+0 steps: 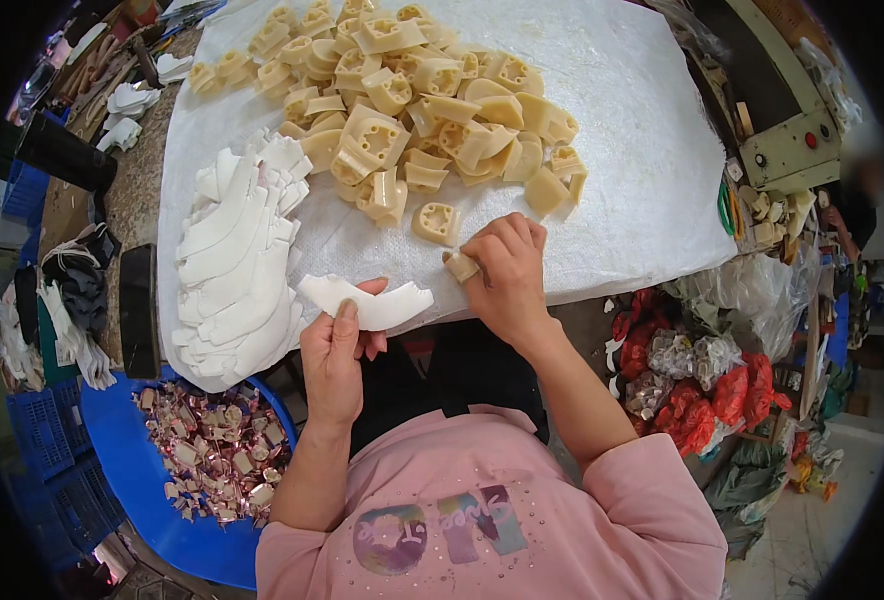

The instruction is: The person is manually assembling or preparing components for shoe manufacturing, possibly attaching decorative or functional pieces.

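Observation:
My left hand (330,355) pinches a thin white curved strip (394,310), thumb on top and fingers beneath, just off the front edge of the table. To its right, my right hand (510,268) is closed with its fingers curled down. A small beige piece (462,266) shows at its thumb; whether it is held or wrapped around the thumb I cannot tell. Nearest to that hand, a single beige molded block with holes, like a plastic shoe heel (436,222), lies on the white sheet (622,170). Behind it rises a pile of similar beige heels (442,120).
Overlapping white strips (237,260) lie stacked at the left. A black oblong object (140,310) and a dark cylinder (65,150) are beyond them. Below left, a blue basin (127,480) holds small pinkish metallic pieces. Red plastic bags (747,392) and a green machine (797,150) stand right.

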Demonstrator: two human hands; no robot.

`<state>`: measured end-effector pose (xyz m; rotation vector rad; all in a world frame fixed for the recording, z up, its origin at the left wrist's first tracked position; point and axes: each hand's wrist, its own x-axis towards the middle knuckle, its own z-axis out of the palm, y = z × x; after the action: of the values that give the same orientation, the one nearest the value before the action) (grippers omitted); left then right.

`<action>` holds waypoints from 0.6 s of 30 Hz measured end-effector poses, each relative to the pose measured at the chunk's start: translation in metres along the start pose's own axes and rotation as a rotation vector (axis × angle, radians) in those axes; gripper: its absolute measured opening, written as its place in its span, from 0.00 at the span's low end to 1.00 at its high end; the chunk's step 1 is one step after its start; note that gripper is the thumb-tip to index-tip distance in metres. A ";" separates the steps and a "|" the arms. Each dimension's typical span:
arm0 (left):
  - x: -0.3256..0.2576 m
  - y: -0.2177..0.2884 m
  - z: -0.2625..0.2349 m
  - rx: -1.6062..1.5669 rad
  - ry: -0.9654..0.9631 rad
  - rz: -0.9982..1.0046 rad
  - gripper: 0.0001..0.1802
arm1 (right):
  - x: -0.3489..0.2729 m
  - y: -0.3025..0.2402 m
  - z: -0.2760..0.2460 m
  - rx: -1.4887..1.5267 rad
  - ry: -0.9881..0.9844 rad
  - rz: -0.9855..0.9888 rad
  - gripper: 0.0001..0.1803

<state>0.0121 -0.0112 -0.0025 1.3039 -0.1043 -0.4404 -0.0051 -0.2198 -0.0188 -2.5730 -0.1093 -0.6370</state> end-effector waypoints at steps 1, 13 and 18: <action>0.001 -0.001 -0.001 -0.013 0.005 0.002 0.21 | 0.002 0.001 0.001 0.001 0.003 -0.002 0.17; 0.008 -0.005 0.001 -0.372 0.032 -0.016 0.22 | 0.019 -0.004 -0.022 -0.052 0.093 0.011 0.21; 0.008 -0.005 0.001 -0.389 0.039 -0.023 0.22 | 0.024 -0.011 -0.032 -0.296 -0.077 -0.067 0.14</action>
<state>0.0181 -0.0164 -0.0085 0.9315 0.0293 -0.4303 0.0009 -0.2265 0.0214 -2.8914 -0.1357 -0.6183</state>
